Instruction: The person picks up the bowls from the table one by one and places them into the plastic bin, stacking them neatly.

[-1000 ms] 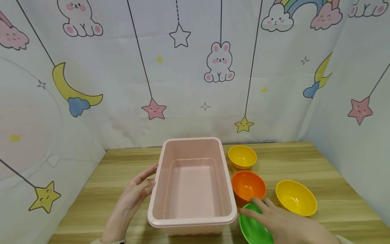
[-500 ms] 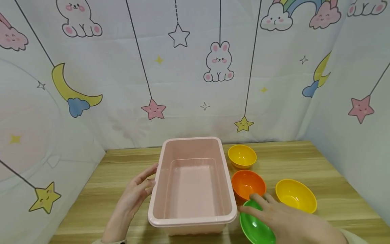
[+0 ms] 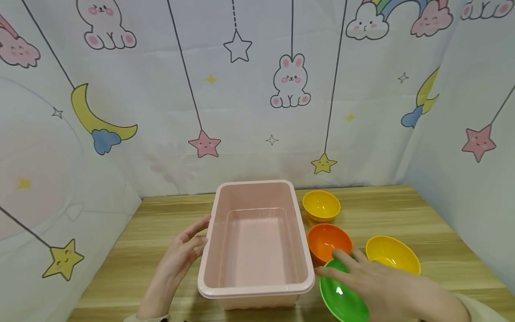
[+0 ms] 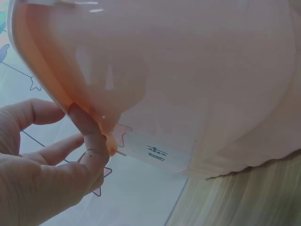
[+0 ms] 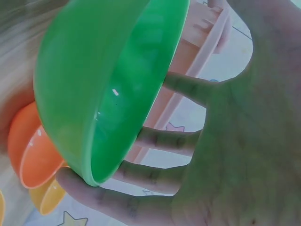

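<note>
A pale pink plastic tub [image 3: 257,293] stands in the middle of the table. At its left side, my left hand [image 3: 179,257] holds the rim from outside; in the left wrist view, bent fingers [image 4: 91,136] tuck under the lip. To the tub's right, my right hand [image 3: 374,277] reaches across a green bowl [image 3: 339,295], fingers spread and fairly straight at its rim. From the right wrist, the green bowl [image 5: 94,84] fills the upper left, with fingers [image 5: 150,176] passing behind its edge. Part of the bowl is hidden under the hand in the head view.
An orange bowl [image 3: 327,241] sits just beyond the green one, close to the tub. Behind it is a yellow bowl [image 3: 321,205]; another yellow bowl [image 3: 392,255] lies farther right, partly covered by the hand. A printed cloth [image 3: 249,112] hangs around the wooden table [image 3: 177,205].
Both hands keep nearly the same places. The right hand shifts slightly, covering a little more of the right-hand yellow bowl. Tub and bowls stay put.
</note>
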`<action>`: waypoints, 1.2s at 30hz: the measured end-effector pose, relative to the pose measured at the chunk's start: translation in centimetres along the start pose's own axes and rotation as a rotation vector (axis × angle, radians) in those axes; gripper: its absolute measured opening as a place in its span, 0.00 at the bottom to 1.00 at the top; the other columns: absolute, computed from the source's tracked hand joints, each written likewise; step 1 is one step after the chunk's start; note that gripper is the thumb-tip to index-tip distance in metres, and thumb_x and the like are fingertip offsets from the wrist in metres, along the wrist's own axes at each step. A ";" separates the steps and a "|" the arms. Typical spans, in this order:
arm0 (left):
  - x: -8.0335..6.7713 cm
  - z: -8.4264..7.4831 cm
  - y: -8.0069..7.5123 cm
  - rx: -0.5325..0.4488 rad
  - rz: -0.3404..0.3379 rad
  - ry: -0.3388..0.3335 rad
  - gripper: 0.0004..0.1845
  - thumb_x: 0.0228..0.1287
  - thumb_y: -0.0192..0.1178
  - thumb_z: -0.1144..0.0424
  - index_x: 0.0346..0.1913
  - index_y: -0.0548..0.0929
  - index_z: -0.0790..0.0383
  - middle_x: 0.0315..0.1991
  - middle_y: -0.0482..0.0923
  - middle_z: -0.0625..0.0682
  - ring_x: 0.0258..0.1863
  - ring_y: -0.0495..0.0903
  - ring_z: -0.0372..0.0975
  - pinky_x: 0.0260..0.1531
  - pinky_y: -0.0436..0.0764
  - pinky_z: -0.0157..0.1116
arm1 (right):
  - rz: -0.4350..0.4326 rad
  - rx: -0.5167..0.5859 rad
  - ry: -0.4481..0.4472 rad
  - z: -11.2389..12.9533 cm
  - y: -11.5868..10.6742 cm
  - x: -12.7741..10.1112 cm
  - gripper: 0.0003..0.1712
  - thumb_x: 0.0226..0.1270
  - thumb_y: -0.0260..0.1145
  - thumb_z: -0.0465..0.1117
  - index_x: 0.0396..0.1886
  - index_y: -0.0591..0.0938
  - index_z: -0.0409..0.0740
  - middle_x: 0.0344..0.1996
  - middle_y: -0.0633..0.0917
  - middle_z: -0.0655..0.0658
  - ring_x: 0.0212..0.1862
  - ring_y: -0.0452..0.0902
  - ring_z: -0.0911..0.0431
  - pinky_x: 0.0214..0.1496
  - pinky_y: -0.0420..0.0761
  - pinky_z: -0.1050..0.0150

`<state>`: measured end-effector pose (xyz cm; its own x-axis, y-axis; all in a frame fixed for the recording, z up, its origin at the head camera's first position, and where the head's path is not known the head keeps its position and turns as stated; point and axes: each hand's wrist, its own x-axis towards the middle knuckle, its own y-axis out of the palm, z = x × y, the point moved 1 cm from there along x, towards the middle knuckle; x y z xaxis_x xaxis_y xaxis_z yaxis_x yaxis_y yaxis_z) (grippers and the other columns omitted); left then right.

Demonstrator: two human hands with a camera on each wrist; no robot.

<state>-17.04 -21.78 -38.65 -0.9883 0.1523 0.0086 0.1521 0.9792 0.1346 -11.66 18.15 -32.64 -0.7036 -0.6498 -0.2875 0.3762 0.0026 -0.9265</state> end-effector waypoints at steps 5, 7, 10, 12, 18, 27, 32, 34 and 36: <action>0.0 0.1 0.0 -0.008 -0.006 -0.005 0.32 0.64 0.53 0.71 0.72 0.60 0.68 0.56 0.71 0.43 0.48 0.80 0.35 0.49 0.80 0.33 | 0.028 0.037 0.021 0.0 -0.5 -0.2 0.55 0.37 0.63 0.81 0.69 0.54 0.82 0.73 0.57 0.41 0.66 0.56 0.24 0.45 0.74 0.28; 0.0 0.1 0.0 -0.012 -0.007 -0.006 0.32 0.64 0.52 0.71 0.72 0.60 0.68 0.56 0.70 0.43 0.49 0.80 0.35 0.49 0.80 0.33 | 0.025 0.042 0.016 0.0 -0.6 -0.2 0.56 0.37 0.64 0.81 0.70 0.55 0.81 0.73 0.56 0.38 0.67 0.54 0.23 0.45 0.73 0.27; 0.0 0.1 0.1 -0.016 -0.012 -0.007 0.32 0.64 0.52 0.72 0.72 0.60 0.68 0.56 0.69 0.44 0.49 0.80 0.35 0.48 0.80 0.33 | -0.011 0.009 -0.022 0.0 -0.9 -0.2 0.54 0.38 0.63 0.81 0.69 0.56 0.80 0.70 0.61 0.43 0.64 0.60 0.28 0.44 0.76 0.32; 0.0 0.1 0.2 -0.015 -0.015 -0.008 0.32 0.63 0.52 0.72 0.71 0.61 0.67 0.56 0.69 0.44 0.49 0.80 0.35 0.48 0.80 0.33 | -0.049 -0.028 -0.061 0.1 -1.0 -0.2 0.53 0.39 0.62 0.81 0.69 0.58 0.78 0.64 0.64 0.47 0.60 0.64 0.35 0.43 0.79 0.37; 0.0 0.0 0.3 -0.024 -0.026 -0.017 0.33 0.62 0.53 0.72 0.71 0.61 0.67 0.56 0.70 0.44 0.49 0.79 0.36 0.48 0.80 0.33 | -0.123 -0.149 -0.140 0.1 -1.6 -0.3 0.52 0.44 0.67 0.74 0.69 0.58 0.73 0.59 0.64 0.50 0.55 0.65 0.45 0.35 0.79 0.58; -0.1 -0.1 0.4 -0.023 -0.034 -0.038 0.33 0.62 0.53 0.72 0.72 0.60 0.68 0.57 0.69 0.44 0.51 0.79 0.38 0.48 0.80 0.33 | -0.164 -0.107 -0.184 0.6 -2.9 -0.3 0.54 0.41 0.70 0.73 0.68 0.59 0.69 0.59 0.61 0.51 0.55 0.63 0.45 0.32 0.77 0.66; -0.1 -0.1 0.3 -0.025 -0.039 -0.037 0.33 0.62 0.53 0.72 0.72 0.60 0.68 0.56 0.70 0.44 0.50 0.79 0.37 0.47 0.80 0.33 | -0.167 -0.126 -0.152 0.9 -3.6 -0.2 0.57 0.37 0.76 0.68 0.69 0.59 0.69 0.62 0.60 0.52 0.56 0.63 0.48 0.36 0.79 0.62; 0.0 0.0 0.3 -0.025 -0.043 -0.037 0.33 0.62 0.53 0.73 0.72 0.60 0.68 0.56 0.70 0.44 0.49 0.79 0.37 0.47 0.80 0.33 | -0.169 -0.126 -0.152 1.1 -3.9 -0.2 0.57 0.37 0.76 0.66 0.69 0.59 0.69 0.62 0.60 0.53 0.56 0.62 0.50 0.39 0.80 0.61; 0.0 0.0 0.3 -0.024 -0.045 -0.035 0.33 0.62 0.53 0.73 0.71 0.61 0.67 0.56 0.70 0.44 0.49 0.79 0.37 0.47 0.80 0.33 | -0.156 -0.099 -0.147 1.3 -4.4 -0.1 0.58 0.37 0.77 0.63 0.70 0.58 0.70 0.65 0.59 0.52 0.58 0.62 0.48 0.40 0.81 0.57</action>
<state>-16.99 -21.47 -38.61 -0.9930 0.1131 -0.0329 0.1065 0.9816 0.1582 -12.46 17.28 -28.23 -0.6502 -0.7521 -0.1073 0.2035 -0.0363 -0.9784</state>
